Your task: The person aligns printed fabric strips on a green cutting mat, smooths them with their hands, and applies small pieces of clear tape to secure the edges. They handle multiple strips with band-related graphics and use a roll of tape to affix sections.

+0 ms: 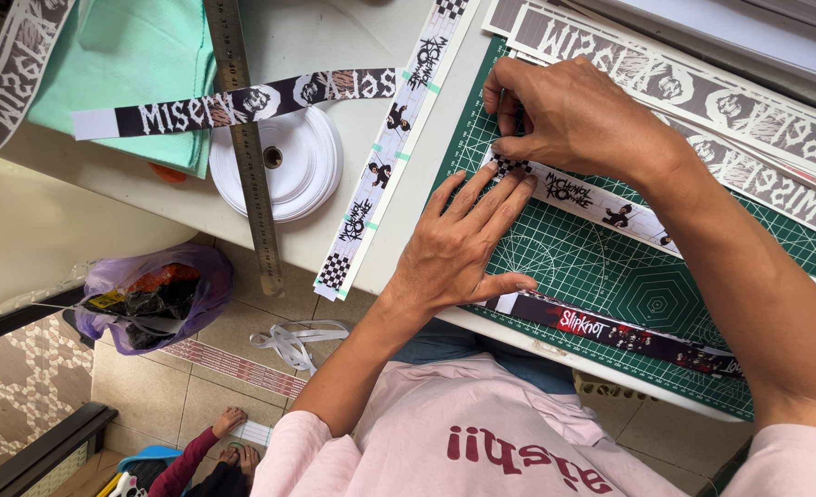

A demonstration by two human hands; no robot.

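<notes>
Both hands press the printed strip (592,202) flat: left (458,244) open-palmed, right (564,115) pinching its end.

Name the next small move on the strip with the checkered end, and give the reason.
Probably press the checkered end flat. The left hand lies with its fingers on the strip over the green mat, and the right hand pinches the strip's end, which looks slightly lifted.
</notes>
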